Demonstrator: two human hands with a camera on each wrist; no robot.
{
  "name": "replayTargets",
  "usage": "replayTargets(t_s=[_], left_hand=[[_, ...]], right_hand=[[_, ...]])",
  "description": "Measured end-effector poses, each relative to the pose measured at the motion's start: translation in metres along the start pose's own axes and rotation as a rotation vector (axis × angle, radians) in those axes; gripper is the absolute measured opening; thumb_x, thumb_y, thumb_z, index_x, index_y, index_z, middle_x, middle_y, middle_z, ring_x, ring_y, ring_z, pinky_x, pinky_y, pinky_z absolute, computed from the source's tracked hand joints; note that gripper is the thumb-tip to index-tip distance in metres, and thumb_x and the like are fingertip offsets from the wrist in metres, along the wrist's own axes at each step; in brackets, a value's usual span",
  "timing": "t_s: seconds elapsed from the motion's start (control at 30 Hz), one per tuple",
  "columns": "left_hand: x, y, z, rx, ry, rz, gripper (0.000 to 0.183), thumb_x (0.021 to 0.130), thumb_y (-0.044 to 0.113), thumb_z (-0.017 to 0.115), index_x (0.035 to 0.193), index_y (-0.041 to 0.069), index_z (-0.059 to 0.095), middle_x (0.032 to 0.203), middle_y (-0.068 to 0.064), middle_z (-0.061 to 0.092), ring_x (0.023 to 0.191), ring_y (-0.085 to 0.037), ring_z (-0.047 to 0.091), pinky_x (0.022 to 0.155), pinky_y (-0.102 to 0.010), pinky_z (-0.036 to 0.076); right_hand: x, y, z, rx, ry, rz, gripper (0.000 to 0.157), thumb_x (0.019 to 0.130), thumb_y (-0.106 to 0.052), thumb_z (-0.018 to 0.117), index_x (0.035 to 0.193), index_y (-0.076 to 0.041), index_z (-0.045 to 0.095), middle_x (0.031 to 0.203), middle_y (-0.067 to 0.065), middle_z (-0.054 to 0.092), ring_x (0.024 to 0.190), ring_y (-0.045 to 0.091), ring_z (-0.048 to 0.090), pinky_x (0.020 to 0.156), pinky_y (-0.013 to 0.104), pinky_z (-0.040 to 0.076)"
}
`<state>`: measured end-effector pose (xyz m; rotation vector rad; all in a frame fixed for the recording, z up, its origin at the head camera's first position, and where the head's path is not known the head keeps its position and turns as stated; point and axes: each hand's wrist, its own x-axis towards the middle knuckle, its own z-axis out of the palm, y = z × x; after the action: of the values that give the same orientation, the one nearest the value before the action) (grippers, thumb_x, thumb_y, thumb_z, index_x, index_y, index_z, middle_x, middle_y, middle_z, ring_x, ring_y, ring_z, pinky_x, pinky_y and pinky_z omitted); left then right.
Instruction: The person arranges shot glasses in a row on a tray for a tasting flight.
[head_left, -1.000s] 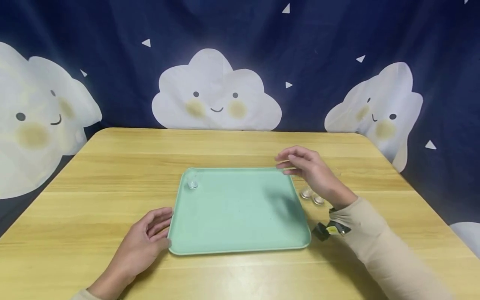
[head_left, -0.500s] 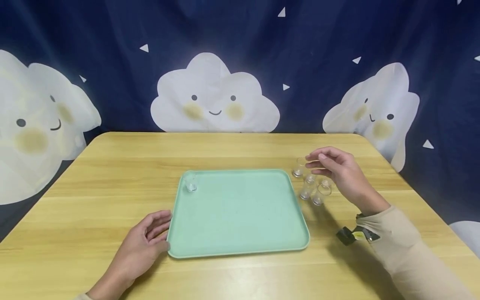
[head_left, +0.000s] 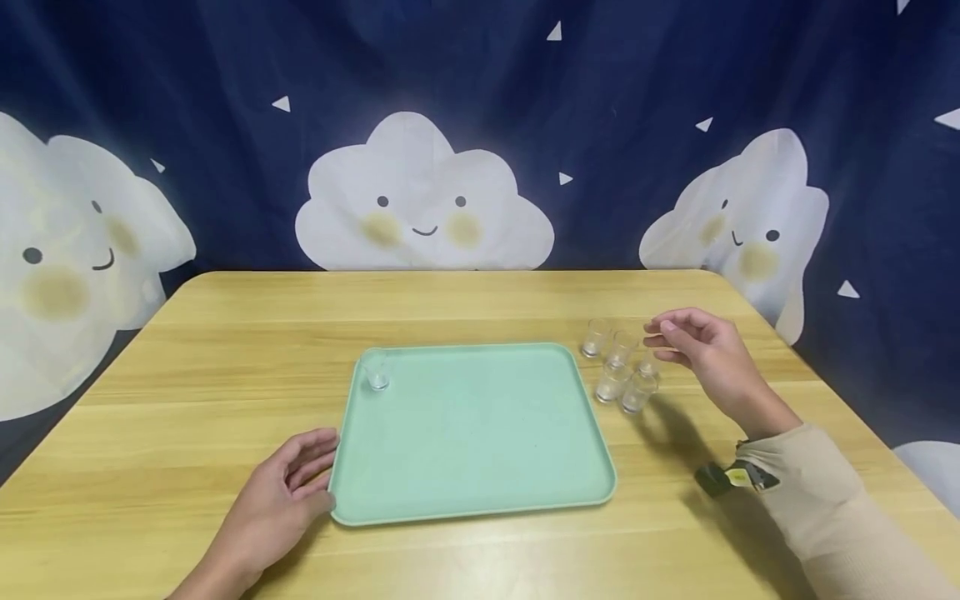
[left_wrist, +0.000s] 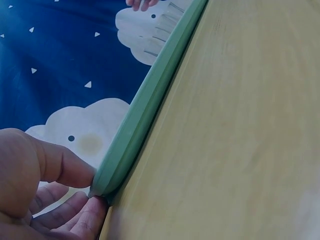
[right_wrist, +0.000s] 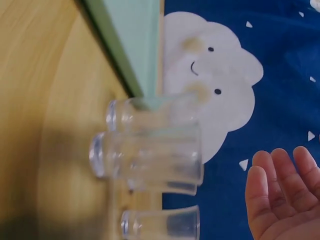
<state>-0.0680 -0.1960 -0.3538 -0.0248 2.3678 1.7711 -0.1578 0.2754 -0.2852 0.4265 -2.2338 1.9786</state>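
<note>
A mint-green tray lies on the wooden table, with one small clear glass upright in its far left corner. My left hand is at the tray's near left side; in the left wrist view its thumb and curled fingers pinch the tray's edge. Several more small clear glasses stand upright in a cluster just right of the tray. My right hand hovers beside and above that cluster, fingers loosely bent. The right wrist view shows nothing in it, and the fingers are apart from the glasses.
The wooden table stretches around the tray on all sides. Behind its far edge hangs a dark blue curtain printed with white clouds. A dark device is strapped to my right wrist.
My right hand has moved rightward from over the tray's far right corner to beside the clustered glasses, bringing more of them into sight. My left hand stays at the tray's edge.
</note>
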Motion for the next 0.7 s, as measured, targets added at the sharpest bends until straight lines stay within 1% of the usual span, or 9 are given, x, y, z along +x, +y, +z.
replayTargets(t_s=[0.13, 0.33, 0.5, 0.57, 0.7], left_hand=[[-0.001, 0.000, 0.000, -0.004, 0.002, 0.009, 0.066, 0.081, -0.010, 0.058, 0.142, -0.002, 0.035, 0.145, -0.019, 0.039, 0.132, -0.032, 0.042, 0.099, -0.019, 0.046], [-0.001, 0.000, 0.000, 0.003, 0.002, 0.021, 0.064, 0.082, -0.009, 0.058, 0.142, -0.002, 0.036, 0.145, -0.019, 0.039, 0.132, -0.032, 0.043, 0.099, -0.019, 0.046], [0.000, 0.002, 0.000, 0.009, 0.003, 0.019, 0.065, 0.082, -0.009, 0.058, 0.142, -0.001, 0.036, 0.145, -0.018, 0.039, 0.132, -0.032, 0.043, 0.099, -0.020, 0.047], [0.001, 0.001, 0.000, 0.010, 0.004, 0.018, 0.065, 0.082, -0.009, 0.058, 0.142, -0.001, 0.037, 0.145, -0.018, 0.040, 0.131, -0.031, 0.043, 0.099, -0.020, 0.047], [0.000, 0.000, -0.001, 0.016, 0.004, 0.019, 0.065, 0.082, -0.009, 0.058, 0.142, -0.001, 0.036, 0.145, -0.019, 0.040, 0.132, -0.032, 0.043, 0.099, -0.020, 0.047]], right_hand=[[-0.002, 0.006, -0.005, -0.082, -0.017, 0.045, 0.015, 0.099, -0.006, 0.053, 0.106, 0.006, 0.057, 0.100, -0.004, 0.068, 0.092, 0.008, 0.067, 0.081, 0.019, 0.057], [-0.006, 0.011, -0.009, -0.244, -0.052, 0.112, 0.031, 0.100, -0.010, 0.052, 0.117, 0.015, 0.048, 0.103, -0.009, 0.065, 0.094, 0.006, 0.066, 0.083, 0.021, 0.057], [-0.007, 0.016, -0.011, -0.295, -0.071, 0.137, 0.034, 0.100, -0.009, 0.050, 0.121, 0.016, 0.046, 0.104, -0.010, 0.064, 0.096, 0.007, 0.065, 0.083, 0.022, 0.057], [-0.008, 0.018, -0.011, -0.316, -0.079, 0.155, 0.033, 0.100, -0.010, 0.051, 0.122, 0.015, 0.047, 0.107, -0.005, 0.065, 0.097, 0.008, 0.065, 0.083, 0.021, 0.057], [-0.008, 0.019, -0.011, -0.384, -0.111, 0.202, 0.034, 0.099, -0.012, 0.054, 0.124, 0.011, 0.050, 0.117, 0.015, 0.062, 0.098, 0.009, 0.063, 0.082, 0.019, 0.056]])
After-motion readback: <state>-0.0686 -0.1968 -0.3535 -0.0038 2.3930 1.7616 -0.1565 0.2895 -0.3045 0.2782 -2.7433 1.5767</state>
